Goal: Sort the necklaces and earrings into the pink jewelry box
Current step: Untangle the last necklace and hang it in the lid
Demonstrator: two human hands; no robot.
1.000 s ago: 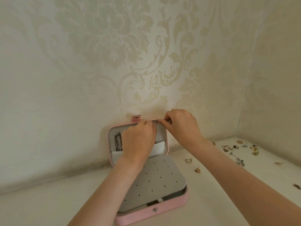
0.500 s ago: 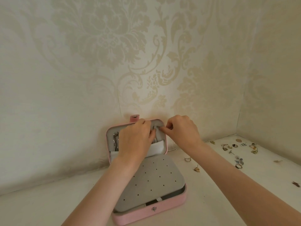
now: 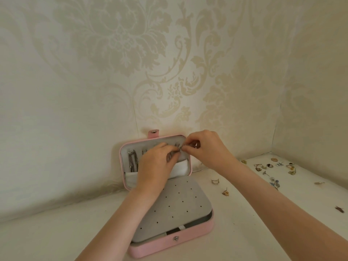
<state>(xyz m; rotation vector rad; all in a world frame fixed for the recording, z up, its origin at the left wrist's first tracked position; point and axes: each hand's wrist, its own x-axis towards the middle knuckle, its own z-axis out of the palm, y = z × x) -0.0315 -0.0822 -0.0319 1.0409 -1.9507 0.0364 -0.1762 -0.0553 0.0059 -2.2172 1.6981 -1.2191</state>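
The pink jewelry box (image 3: pixel 188 242) lies open, its lid leaning on the wall and a grey earring panel with small holes (image 3: pixel 177 208) over the base. A silver necklace (image 3: pixel 132 160) hangs at the left inside the lid. My left hand (image 3: pixel 156 166) and my right hand (image 3: pixel 205 149) meet in front of the lid's upper right. Both pinch a thin silver necklace chain (image 3: pixel 180 148) between their fingertips. Part of the lid's inside is hidden behind my left hand.
Loose earrings lie on the white surface to the right: two near the box (image 3: pixel 215 181) (image 3: pixel 225 192), a cluster by the corner (image 3: pixel 273 166), a few more at the far right (image 3: pixel 339 209). Patterned walls close in behind and on the right.
Both hands stayed at the lid's upper right, shifting slightly as they work the chain. The left-hand hanging necklace and another hook are more exposed now.
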